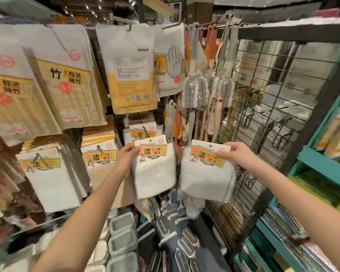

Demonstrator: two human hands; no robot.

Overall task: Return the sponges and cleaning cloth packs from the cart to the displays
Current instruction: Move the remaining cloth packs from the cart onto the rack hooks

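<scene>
While held up side by side before the display, level with the lower hooks and apart by a narrow gap:

Left pack (pixel 153 173): white pile cloth, folded square, edges slightly blurred. White header card with punched hole; orange-yellow label, black characters, large "2"; "leaning towels" legible along the top. Pinched at the header's left edge by left hand (pixel 126 154), thumb on the front, fingers behind.

Right pack (pixel 206 173): greyer white cloth, bulging at the sides. Same header and label, tilted with the right end lower. Pinched at the header's right corner by right hand (pixel 230 152), thumb laid across the label.

Hung pack (pixel 140 132): same "2" label, on a hook just behind and above left pack.

Four-packs (pixel 98 154): like label with "4", hung to the left.

Bamboo packs (pixel 67 85): large, beige, hung upper left.

Brushes (pixel 194 91): grey-white heads, hung right of centre, beside wire grid (pixel 273 85).

Grey trays (pixel 122 238) and scrubbers (pixel 185 244): laid out below.

Teal shelf (pixel 322 167): far right.
</scene>
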